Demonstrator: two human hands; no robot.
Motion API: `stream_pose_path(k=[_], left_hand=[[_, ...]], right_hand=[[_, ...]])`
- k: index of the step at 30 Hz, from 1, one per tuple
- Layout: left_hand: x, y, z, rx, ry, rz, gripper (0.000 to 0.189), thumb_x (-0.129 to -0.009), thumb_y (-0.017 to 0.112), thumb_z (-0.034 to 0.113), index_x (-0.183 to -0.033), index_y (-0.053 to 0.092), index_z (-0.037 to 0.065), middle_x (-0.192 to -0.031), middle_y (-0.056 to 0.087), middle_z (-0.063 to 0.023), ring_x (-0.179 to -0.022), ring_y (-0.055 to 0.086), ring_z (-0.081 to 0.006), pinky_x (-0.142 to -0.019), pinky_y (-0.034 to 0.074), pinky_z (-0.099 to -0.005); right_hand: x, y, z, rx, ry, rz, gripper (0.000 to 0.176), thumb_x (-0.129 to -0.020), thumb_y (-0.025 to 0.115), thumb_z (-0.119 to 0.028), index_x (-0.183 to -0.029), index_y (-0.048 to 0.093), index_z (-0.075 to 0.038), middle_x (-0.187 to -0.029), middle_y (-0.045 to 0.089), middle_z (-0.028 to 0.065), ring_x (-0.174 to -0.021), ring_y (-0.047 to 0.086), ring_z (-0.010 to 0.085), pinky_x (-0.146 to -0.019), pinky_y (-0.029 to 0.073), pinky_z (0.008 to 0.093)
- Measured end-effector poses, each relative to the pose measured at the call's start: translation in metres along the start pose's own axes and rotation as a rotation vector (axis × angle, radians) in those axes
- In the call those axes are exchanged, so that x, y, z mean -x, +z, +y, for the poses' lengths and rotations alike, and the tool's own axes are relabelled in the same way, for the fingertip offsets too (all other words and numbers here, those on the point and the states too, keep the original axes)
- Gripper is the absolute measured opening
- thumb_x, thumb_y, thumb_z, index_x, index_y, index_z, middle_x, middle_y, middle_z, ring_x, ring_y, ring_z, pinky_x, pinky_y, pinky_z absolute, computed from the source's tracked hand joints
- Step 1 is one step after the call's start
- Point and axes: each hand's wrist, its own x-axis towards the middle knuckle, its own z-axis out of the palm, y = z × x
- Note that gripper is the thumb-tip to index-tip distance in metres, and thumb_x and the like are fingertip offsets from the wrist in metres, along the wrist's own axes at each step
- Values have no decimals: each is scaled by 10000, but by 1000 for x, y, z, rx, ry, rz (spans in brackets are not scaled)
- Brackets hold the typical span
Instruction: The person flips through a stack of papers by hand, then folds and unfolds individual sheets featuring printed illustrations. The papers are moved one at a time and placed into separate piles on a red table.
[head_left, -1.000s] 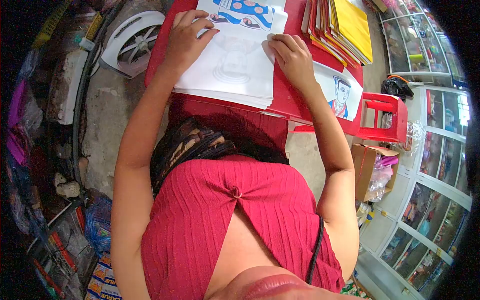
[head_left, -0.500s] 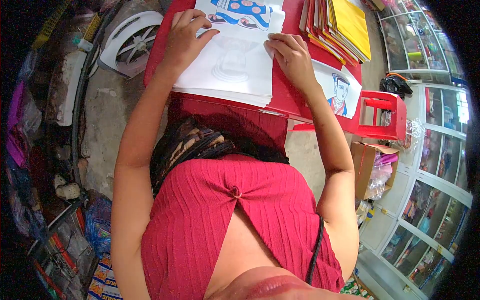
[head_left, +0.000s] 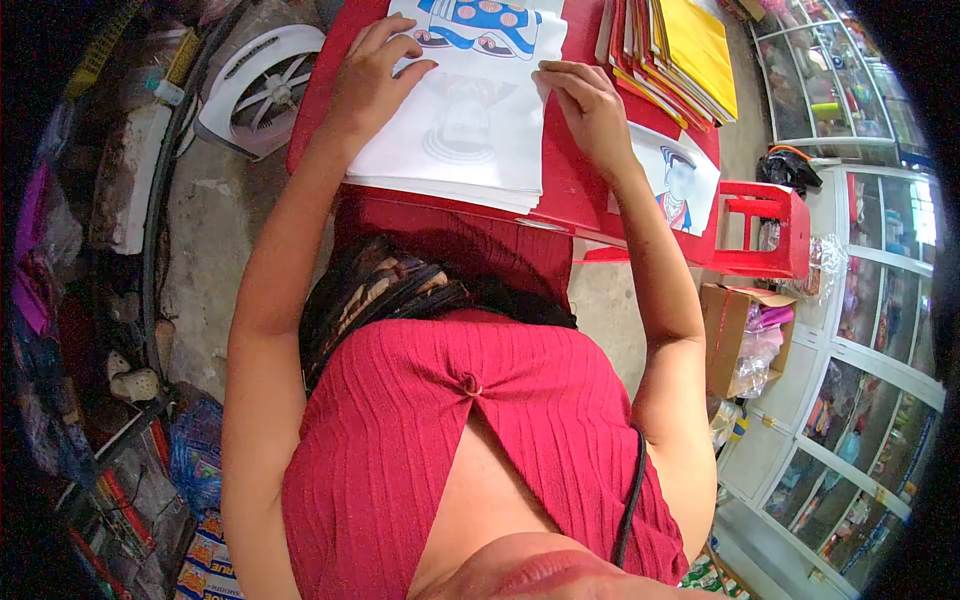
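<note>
A stack of white paper sheets point(head_left: 410, 150) lies on the red table point(head_left: 585, 195). Blue-and-pink printed artwork point(head_left: 480, 28) shows at the top of the pile, and a faint figure shows through the paper below it. My left hand point(head_left: 378, 80) rests on the stack's left side, thumb and fingers apart. At the right edge, the fingers of my right hand point(head_left: 588, 105) are pinched together on the margin of the top sheet. Under my right wrist lies another sheet with a printed figure point(head_left: 680, 190).
A pile of yellow and red folders or papers point(head_left: 690, 60) sits at the table's far right. Beside the table are a red plastic stool point(head_left: 765, 235), an open cardboard box point(head_left: 730, 340) and glass-fronted cabinets point(head_left: 840, 390). A white fan-like item point(head_left: 262, 95) stands on the left.
My right fingers have shifted slightly at the paper's edge and drawn closer together. Reddish print shows through the sheet a little more. My left hand has barely moved.
</note>
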Motion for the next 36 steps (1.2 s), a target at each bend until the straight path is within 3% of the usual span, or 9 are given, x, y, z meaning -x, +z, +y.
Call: stream_pose_path(k=[8, 27, 30, 32, 36], left_hand=[[1, 2, -1, -9, -22, -13, 217, -809, 796, 210, -915, 696, 49, -1277, 621, -106, -1224, 559, -316, -1017, 467, -419], [1, 1, -1, -21, -15, -23, 234, -820, 787, 212, -975, 700, 60, -1292, 609, -97, -1229, 549, -317, -1024, 461, -419], [1, 1, -1, -1, -21, -23, 249, -821, 782, 203, -1017, 704, 71, -1299, 604, -96, -1244, 535, -317, -1031, 454, -425], [-1, 0, 0, 12, -22, -22, 260, -823, 776, 196, -1043, 706, 78, -1308, 599, -95, -1259, 522, -316, -1036, 449, -432], [-7, -3, 3, -171, 169, -98, 262, -840, 735, 136, -1096, 703, 87, -1348, 571, -91, -1303, 480, -314, -1047, 443, -455]], right_hand=[[-2, -5, 4, -225, 127, -49, 237, -909, 613, 20, -1097, 738, -50, -1171, 714, 69, -1072, 667, 225, -901, 538, 315], [-4, 9, 0, -20, -11, 41, 179, -832, 728, -80, -1008, 765, -78, -1081, 694, 63, -1001, 634, 269, -870, 518, 364], [-6, 9, 3, 1, -57, 44, 205, -833, 732, -87, -1035, 763, -102, -1069, 690, 52, -983, 631, 257, -857, 510, 378], [-10, 7, -1, 165, -99, -7, 284, -863, 715, -151, -1146, 732, -170, -1025, 662, 28, -948, 613, 236, -841, 481, 389], [-24, 2, -20, 351, -152, -105, 336, -891, 649, -269, -1225, 664, -237, -965, 594, 12, -915, 577, 223, -838, 427, 393]])
